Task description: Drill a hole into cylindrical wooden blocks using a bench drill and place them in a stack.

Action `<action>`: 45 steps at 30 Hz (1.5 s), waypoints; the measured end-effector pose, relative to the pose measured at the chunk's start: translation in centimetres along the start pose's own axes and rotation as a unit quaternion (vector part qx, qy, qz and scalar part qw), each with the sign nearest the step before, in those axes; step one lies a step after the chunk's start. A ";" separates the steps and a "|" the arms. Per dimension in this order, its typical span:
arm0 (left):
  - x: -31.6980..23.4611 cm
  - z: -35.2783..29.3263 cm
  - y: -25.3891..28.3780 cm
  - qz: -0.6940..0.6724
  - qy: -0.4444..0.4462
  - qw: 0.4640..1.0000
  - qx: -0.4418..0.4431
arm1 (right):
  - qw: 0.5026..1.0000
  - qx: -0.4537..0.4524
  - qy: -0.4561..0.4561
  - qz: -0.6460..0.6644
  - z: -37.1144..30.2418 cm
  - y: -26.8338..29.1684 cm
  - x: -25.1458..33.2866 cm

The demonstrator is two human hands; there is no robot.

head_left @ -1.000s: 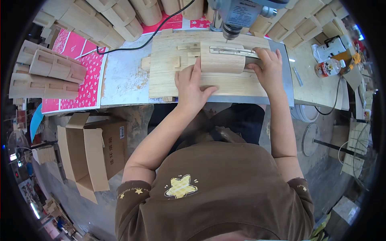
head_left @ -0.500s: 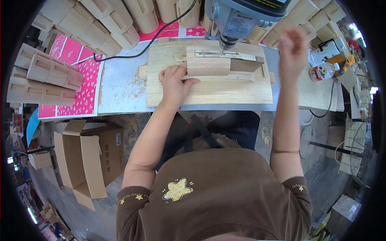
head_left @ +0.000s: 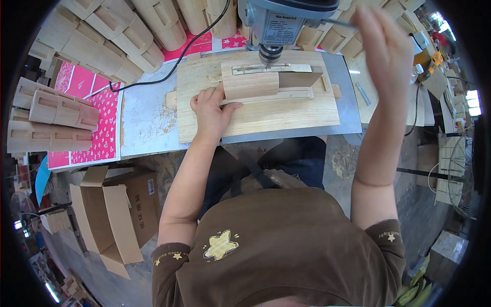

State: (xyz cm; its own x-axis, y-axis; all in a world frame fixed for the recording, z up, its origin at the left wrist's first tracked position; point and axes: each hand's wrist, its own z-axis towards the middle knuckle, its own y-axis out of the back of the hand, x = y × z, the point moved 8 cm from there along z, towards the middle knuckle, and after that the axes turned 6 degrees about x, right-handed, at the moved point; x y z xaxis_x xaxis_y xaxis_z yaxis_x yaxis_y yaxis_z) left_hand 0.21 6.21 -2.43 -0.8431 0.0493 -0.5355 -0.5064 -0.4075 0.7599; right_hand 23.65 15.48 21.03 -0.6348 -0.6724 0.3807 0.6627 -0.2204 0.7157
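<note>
At the counter's (head_left: 148, 112) left end, slotted wood pieces (head_left: 64, 110) lie in a stack, long axes running left to right, on and beside pink paper (head_left: 105, 146). Below the counter's front edge at left stands a cardboard box (head_left: 146, 197), flaps spread, bare inner walls showing. A sawdust-marked band of counter separates the paper from the board (head_left: 271, 117).

At the board's left part is the left hand (head_left: 209, 110): fingertips touch the block's left end, thumb spread away toward the rail (head_left: 286, 95); whether this grip clamps anything, I cannot tell.

The block (head_left: 250, 87) sits on the board behind its middle, long axis left to right, right end slightly nearer the counter's back edge. A pale strip (head_left: 271, 69) runs along its back side, beneath the drill (head_left: 279, 25); whether the bit touches, I cannot tell. A dark plate (head_left: 302, 78) meets its right end. A broad band of board lies between rail and front edge.

Farther right, the right hand (head_left: 381, 43) has its grip closed around the drill's lever (head_left: 337, 22), raised above the counter. A grey sheet (head_left: 348, 97) extends past the board's right edge; beyond are a pen (head_left: 363, 94) and, near the counter's right end, a bottle (head_left: 417, 71), partly hidden, contents unclear.
</note>
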 end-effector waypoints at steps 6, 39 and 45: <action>0.0 -0.2 0.0 0.014 -0.001 1.000 0.003 | 0.989 -0.044 0.015 0.139 -7.4 -5.5 0.0; -3.1 0.8 -2.2 0.018 -0.032 0.999 -0.012 | 0.995 -0.007 0.046 0.089 -3.5 -2.3 1.7; -3.2 1.0 -2.5 0.007 -0.035 0.999 0.002 | 0.981 -0.115 0.062 0.145 -8.5 -7.4 -1.8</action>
State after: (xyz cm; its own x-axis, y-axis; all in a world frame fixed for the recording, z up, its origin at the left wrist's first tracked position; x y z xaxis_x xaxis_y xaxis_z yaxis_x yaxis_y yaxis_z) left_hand 4.00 7.98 -2.19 -0.8608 0.1064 -0.4977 -0.4946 -0.4059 0.7685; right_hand 23.25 12.30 10.04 -0.3632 -0.8075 0.4648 0.8894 -0.1517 0.4313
